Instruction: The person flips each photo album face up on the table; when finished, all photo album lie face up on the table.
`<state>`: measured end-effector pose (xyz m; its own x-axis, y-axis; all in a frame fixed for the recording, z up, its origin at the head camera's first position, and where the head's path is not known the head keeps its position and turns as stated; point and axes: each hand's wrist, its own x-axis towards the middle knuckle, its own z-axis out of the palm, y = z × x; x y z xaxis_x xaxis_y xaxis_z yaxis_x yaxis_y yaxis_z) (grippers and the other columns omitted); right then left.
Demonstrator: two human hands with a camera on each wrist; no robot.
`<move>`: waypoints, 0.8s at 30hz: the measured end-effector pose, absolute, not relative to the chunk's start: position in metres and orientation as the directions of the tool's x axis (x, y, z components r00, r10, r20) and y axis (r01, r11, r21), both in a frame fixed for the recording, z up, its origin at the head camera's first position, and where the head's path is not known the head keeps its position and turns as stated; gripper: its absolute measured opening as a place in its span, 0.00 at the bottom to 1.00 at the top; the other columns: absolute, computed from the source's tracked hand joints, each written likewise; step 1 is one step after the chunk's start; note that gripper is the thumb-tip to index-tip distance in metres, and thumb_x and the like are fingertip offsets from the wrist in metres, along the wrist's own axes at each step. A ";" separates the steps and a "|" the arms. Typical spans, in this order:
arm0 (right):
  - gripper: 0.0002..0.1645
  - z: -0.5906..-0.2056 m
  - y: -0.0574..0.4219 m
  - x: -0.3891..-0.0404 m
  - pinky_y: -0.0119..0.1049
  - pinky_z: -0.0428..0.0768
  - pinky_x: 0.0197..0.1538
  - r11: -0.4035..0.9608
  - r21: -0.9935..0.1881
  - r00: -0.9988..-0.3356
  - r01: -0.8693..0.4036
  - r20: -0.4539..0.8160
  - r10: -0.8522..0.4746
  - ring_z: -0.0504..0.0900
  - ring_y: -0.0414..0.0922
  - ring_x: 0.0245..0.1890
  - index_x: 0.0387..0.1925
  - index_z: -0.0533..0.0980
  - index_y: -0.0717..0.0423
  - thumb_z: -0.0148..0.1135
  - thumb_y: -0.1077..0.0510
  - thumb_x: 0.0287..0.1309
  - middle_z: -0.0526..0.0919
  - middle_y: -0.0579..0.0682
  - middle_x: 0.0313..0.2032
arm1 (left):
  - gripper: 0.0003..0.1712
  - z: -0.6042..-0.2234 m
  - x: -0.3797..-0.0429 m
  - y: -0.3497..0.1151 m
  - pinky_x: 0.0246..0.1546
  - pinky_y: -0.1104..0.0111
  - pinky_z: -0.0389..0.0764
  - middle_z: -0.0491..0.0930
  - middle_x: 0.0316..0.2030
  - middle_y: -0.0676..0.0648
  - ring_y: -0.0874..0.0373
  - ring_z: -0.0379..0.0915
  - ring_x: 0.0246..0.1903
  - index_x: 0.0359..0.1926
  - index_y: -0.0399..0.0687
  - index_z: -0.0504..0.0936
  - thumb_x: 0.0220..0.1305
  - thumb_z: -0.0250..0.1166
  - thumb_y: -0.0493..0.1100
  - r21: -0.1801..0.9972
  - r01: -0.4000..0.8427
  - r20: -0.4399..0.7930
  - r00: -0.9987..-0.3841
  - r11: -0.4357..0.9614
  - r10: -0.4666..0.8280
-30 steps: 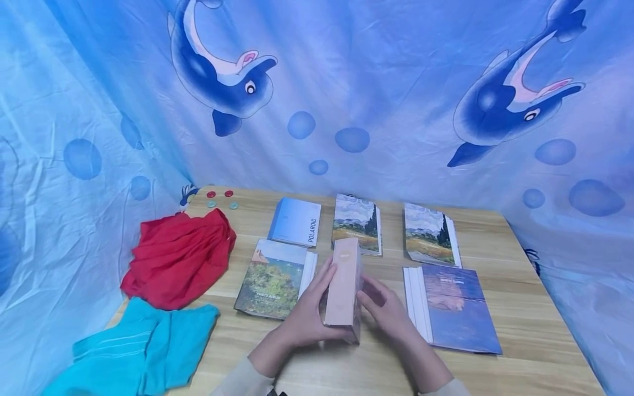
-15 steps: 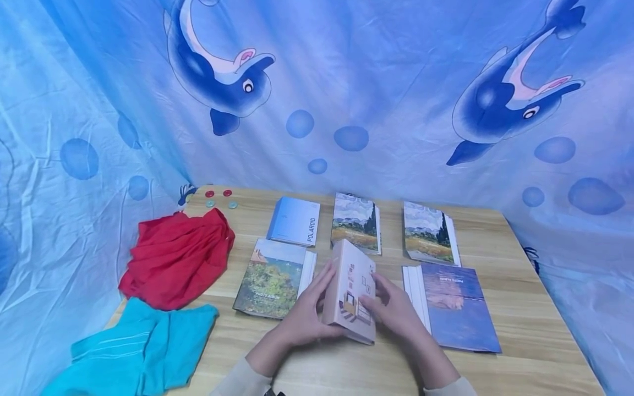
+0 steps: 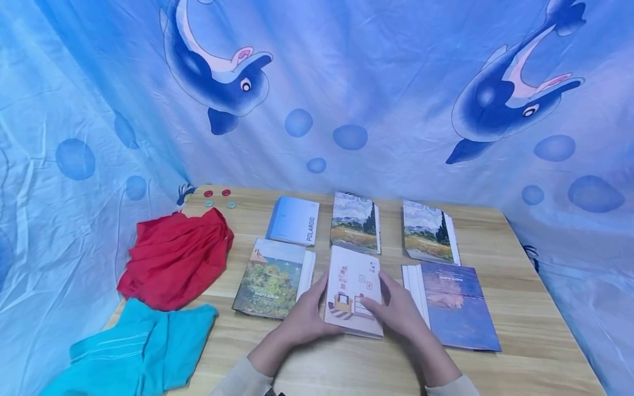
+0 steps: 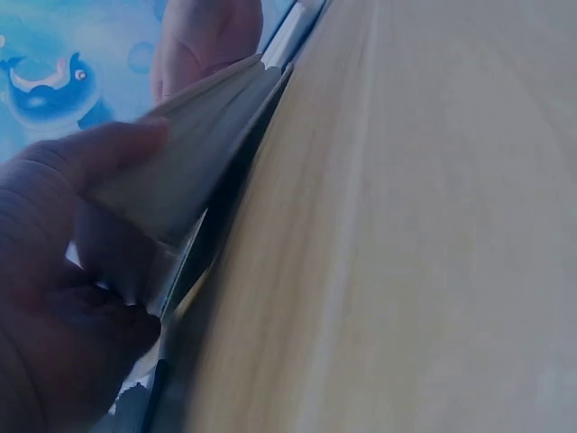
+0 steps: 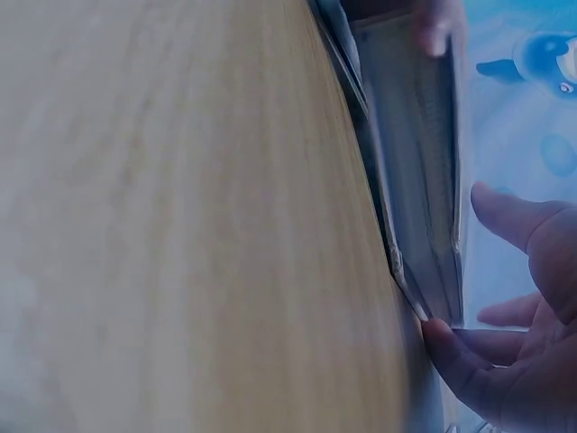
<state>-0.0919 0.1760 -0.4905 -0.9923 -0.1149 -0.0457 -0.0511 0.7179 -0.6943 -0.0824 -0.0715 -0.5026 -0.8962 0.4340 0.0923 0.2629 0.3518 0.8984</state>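
Observation:
A pale photo album (image 3: 353,289) with a drawn room on its cover lies between both hands at the front middle, cover up. My left hand (image 3: 304,319) grips its left side; in the left wrist view the thumb presses the album's side (image 4: 171,171) and the fingers curl below. My right hand (image 3: 401,308) is at the right edge, thumb over the cover. In the right wrist view, a fingertip of the right hand (image 5: 514,316) touches the lower edge of the album (image 5: 415,171), while the thumb stands apart from it.
Around it lie a garden-cover album (image 3: 272,280), a blue POLAROID album (image 3: 295,220), two landscape albums (image 3: 353,223) (image 3: 426,231) and a purple-blue album (image 3: 460,305). Red cloth (image 3: 175,258), turquoise cloth (image 3: 148,346) and small discs (image 3: 226,192) are on the left. A blue curtain (image 3: 396,110) hangs behind.
The pale album has turned from standing with its narrow side up to lying lower with its front cover up. Both hands have turned it while staying at its sides.

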 end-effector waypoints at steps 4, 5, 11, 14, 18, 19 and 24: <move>0.57 -0.492 0.176 -0.091 0.59 0.59 0.73 0.728 -0.683 -0.991 -0.055 -0.050 -0.122 0.61 0.64 0.72 0.75 0.58 0.66 0.73 0.41 0.56 0.63 0.67 0.72 | 0.79 -0.504 -0.084 -0.070 0.59 0.62 0.76 0.72 0.65 0.53 0.59 0.75 0.54 0.82 0.54 0.42 0.35 0.86 0.43 0.891 0.278 0.089 -0.883 0.358 0.462; 0.56 -0.492 0.177 -0.091 0.59 0.59 0.73 0.734 -0.677 -0.991 -0.058 -0.051 -0.125 0.61 0.65 0.72 0.75 0.59 0.67 0.73 0.41 0.57 0.63 0.67 0.72 | 0.79 -0.504 -0.084 -0.070 0.57 0.64 0.77 0.74 0.61 0.54 0.60 0.75 0.50 0.82 0.54 0.42 0.35 0.86 0.42 0.891 0.280 0.089 -0.880 0.357 0.467; 0.54 -0.493 0.179 -0.091 0.61 0.59 0.73 0.763 -0.646 -0.990 -0.033 -0.082 -0.112 0.61 0.66 0.72 0.73 0.61 0.68 0.72 0.41 0.58 0.64 0.68 0.71 | 0.77 -0.504 -0.084 -0.067 0.53 0.66 0.78 0.76 0.53 0.58 0.63 0.76 0.46 0.81 0.56 0.44 0.36 0.86 0.40 0.902 0.282 0.095 -0.869 0.328 0.486; 0.53 -0.493 0.180 -0.091 0.61 0.59 0.73 0.766 -0.643 -0.989 -0.022 -0.096 -0.109 0.60 0.66 0.72 0.73 0.61 0.67 0.72 0.41 0.58 0.64 0.68 0.72 | 0.77 -0.503 -0.084 -0.067 0.54 0.66 0.78 0.77 0.54 0.58 0.63 0.76 0.47 0.81 0.56 0.45 0.36 0.86 0.41 0.902 0.284 0.095 -0.864 0.324 0.495; 0.53 -0.491 0.182 -0.090 0.61 0.59 0.73 0.751 -0.660 -0.987 -0.036 -0.092 -0.128 0.61 0.66 0.72 0.72 0.62 0.69 0.71 0.40 0.59 0.65 0.69 0.71 | 0.79 -0.501 -0.081 -0.070 0.63 0.57 0.74 0.71 0.66 0.49 0.55 0.74 0.58 0.82 0.52 0.41 0.37 0.86 0.49 0.893 0.274 0.080 -0.878 0.357 0.472; 0.53 -0.491 0.182 -0.090 0.61 0.59 0.73 0.746 -0.664 -0.987 -0.043 -0.086 -0.133 0.62 0.66 0.71 0.72 0.62 0.69 0.70 0.39 0.59 0.65 0.69 0.70 | 0.79 -0.500 -0.080 -0.071 0.66 0.54 0.70 0.66 0.71 0.46 0.51 0.70 0.63 0.82 0.50 0.40 0.38 0.86 0.52 0.887 0.263 0.069 -0.888 0.380 0.454; 0.49 -0.492 0.185 -0.089 0.58 0.70 0.68 0.715 -0.697 -0.992 -0.058 -0.042 -0.122 0.73 0.64 0.65 0.71 0.64 0.68 0.69 0.40 0.61 0.73 0.68 0.65 | 0.75 -0.498 -0.078 -0.073 0.73 0.45 0.54 0.32 0.81 0.44 0.43 0.41 0.77 0.81 0.44 0.40 0.48 0.76 0.68 0.848 0.220 0.028 -0.927 0.483 0.373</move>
